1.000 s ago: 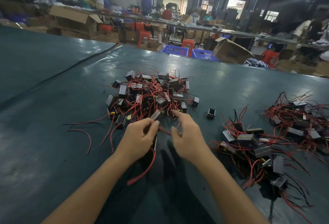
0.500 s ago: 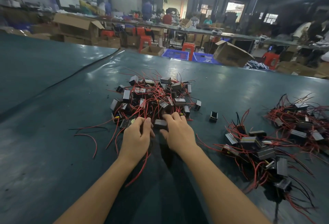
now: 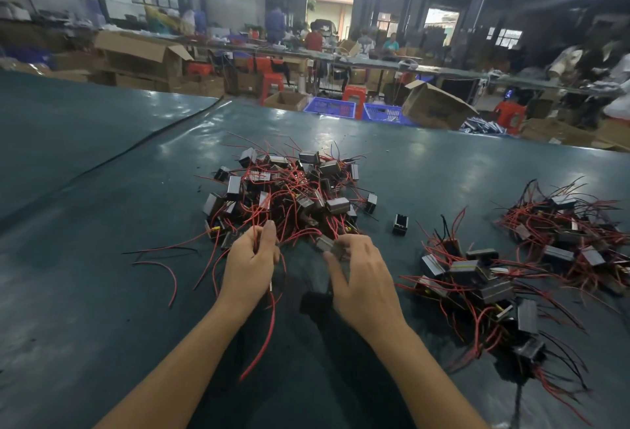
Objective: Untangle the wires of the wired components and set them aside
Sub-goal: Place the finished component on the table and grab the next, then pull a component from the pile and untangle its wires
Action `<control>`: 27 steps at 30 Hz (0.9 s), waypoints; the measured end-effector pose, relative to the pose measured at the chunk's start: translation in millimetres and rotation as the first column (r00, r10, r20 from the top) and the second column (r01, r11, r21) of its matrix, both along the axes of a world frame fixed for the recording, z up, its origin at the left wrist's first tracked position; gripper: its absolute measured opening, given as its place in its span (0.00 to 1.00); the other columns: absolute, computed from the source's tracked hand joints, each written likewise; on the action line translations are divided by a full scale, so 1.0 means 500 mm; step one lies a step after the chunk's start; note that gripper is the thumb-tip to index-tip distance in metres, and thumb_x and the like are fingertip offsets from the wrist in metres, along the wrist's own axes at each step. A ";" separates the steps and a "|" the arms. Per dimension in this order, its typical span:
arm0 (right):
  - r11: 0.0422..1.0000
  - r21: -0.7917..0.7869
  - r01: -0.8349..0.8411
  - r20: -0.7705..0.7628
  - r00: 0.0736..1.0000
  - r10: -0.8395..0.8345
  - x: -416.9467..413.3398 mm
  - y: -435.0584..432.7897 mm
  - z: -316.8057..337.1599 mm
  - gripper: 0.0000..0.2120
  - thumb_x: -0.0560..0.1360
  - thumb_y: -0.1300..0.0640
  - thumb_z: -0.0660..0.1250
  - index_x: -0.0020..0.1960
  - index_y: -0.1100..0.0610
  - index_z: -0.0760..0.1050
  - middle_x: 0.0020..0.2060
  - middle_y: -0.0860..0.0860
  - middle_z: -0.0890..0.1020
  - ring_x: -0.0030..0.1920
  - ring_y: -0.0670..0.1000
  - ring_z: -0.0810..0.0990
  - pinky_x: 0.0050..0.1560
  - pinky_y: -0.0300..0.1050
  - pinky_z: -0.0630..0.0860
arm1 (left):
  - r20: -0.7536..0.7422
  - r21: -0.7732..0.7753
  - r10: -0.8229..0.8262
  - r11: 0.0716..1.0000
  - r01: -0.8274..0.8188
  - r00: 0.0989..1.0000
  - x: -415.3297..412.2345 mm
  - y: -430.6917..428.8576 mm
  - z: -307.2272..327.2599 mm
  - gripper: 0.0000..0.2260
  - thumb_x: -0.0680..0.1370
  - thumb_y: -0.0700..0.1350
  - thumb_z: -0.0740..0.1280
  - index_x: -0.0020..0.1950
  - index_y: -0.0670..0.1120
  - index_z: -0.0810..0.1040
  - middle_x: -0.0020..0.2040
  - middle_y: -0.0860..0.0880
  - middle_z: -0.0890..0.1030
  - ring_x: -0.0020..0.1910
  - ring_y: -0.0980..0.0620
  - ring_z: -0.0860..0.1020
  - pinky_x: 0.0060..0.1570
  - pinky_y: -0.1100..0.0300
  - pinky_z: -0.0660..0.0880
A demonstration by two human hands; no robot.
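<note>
A tangled pile (image 3: 289, 193) of small black box components with red and black wires lies in the middle of the dark green table (image 3: 102, 292). My left hand (image 3: 250, 265) is at the pile's near edge and pinches red wires; one long red wire (image 3: 269, 333) trails down from it toward me. My right hand (image 3: 361, 278) is beside it and grips a grey-black component (image 3: 327, 244) pulled a little out of the pile. To the right lie two separate heaps of wired components, a near heap (image 3: 477, 285) and a far heap (image 3: 572, 234).
A single black component (image 3: 400, 223) stands alone between the pile and the right heaps. Loose red and black wires (image 3: 163, 258) lie left of the pile. Beyond the table's far edge are cardboard boxes (image 3: 436, 109), blue crates (image 3: 329, 108), red stools and people at benches.
Both hands reached into the pile's near edge and have drawn back slightly. My right hand has taken hold of a component, and my left hand has gathered red wires.
</note>
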State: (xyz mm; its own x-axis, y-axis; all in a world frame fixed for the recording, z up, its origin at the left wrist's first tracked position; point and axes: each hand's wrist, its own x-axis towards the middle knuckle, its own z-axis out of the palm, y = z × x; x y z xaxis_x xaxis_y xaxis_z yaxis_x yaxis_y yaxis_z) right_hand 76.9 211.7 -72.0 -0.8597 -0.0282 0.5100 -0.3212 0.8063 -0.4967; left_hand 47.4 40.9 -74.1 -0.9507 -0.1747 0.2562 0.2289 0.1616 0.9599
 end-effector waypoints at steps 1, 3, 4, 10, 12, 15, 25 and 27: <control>0.998 -0.063 -0.007 -0.019 1.000 0.006 0.009 0.003 0.003 0.11 0.80 0.49 0.62 0.58 0.54 0.71 0.52 0.44 0.74 0.52 0.47 0.75 0.55 0.48 0.75 | 0.019 0.015 -0.010 1.000 0.010 1.000 -0.001 0.002 0.002 0.18 0.82 0.53 0.59 0.37 0.45 0.70 0.28 0.51 0.75 0.27 0.56 0.72 0.36 0.57 0.73; 0.982 -0.179 -0.060 -0.113 0.993 0.041 0.026 0.003 0.010 0.09 0.79 0.52 0.65 0.57 0.55 0.73 0.52 0.44 0.75 0.52 0.46 0.77 0.54 0.46 0.76 | 0.061 0.053 -0.051 0.997 0.048 0.997 0.000 0.007 0.005 0.17 0.83 0.52 0.58 0.37 0.44 0.71 0.28 0.50 0.78 0.28 0.56 0.75 0.36 0.57 0.74; 0.969 -0.226 -0.103 -0.172 0.983 0.065 0.034 0.001 0.014 0.09 0.78 0.54 0.66 0.56 0.56 0.74 0.54 0.46 0.76 0.53 0.45 0.77 0.53 0.43 0.77 | 0.081 0.077 -0.077 0.995 0.071 0.994 0.002 0.010 0.007 0.17 0.83 0.51 0.58 0.37 0.44 0.71 0.29 0.49 0.80 0.27 0.55 0.75 0.35 0.58 0.74; 0.925 -0.271 -0.269 -0.424 0.895 0.136 0.061 -0.012 0.021 0.10 0.76 0.58 0.70 0.52 0.64 0.78 0.56 0.53 0.79 0.54 0.48 0.80 0.50 0.41 0.79 | 0.063 0.297 -0.184 0.942 0.157 0.981 0.016 0.023 0.034 0.21 0.82 0.53 0.55 0.40 0.39 0.76 0.31 0.47 0.83 0.24 0.56 0.76 0.26 0.67 0.73; 0.906 -0.282 -0.317 -0.480 0.864 0.153 0.067 -0.012 0.024 0.10 0.75 0.59 0.70 0.51 0.65 0.78 0.55 0.54 0.80 0.56 0.48 0.80 0.52 0.39 0.78 | 0.045 0.390 -0.188 0.908 0.156 0.981 0.018 0.027 0.039 0.24 0.79 0.56 0.55 0.39 0.37 0.78 0.29 0.47 0.82 0.23 0.56 0.76 0.24 0.67 0.73; 0.902 -0.275 -0.334 -0.536 0.832 0.145 0.068 -0.003 0.031 0.08 0.74 0.61 0.70 0.49 0.66 0.77 0.53 0.56 0.79 0.56 0.49 0.80 0.55 0.39 0.76 | 0.084 0.462 -0.231 0.871 0.168 0.969 0.016 0.029 0.041 0.29 0.74 0.61 0.54 0.39 0.37 0.79 0.29 0.44 0.81 0.22 0.55 0.75 0.22 0.65 0.72; 0.405 -0.906 -0.125 -0.146 0.989 -0.021 0.070 0.011 0.059 0.12 0.74 0.52 0.70 0.34 0.54 0.83 0.36 0.54 0.84 0.38 0.54 0.84 0.42 0.48 0.82 | 0.291 0.482 -0.276 0.870 0.109 0.916 0.018 0.019 0.022 0.36 0.69 0.74 0.51 0.38 0.44 0.84 0.29 0.49 0.77 0.24 0.56 0.72 0.24 0.63 0.67; 0.199 -0.980 0.030 0.051 0.994 0.100 0.067 0.022 0.066 0.08 0.68 0.52 0.72 0.33 0.55 0.82 0.31 0.53 0.83 0.32 0.52 0.82 0.34 0.43 0.81 | 0.351 0.538 -0.372 0.831 0.141 0.859 0.020 0.019 0.025 0.34 0.69 0.73 0.55 0.37 0.46 0.85 0.29 0.50 0.77 0.23 0.56 0.71 0.21 0.64 0.65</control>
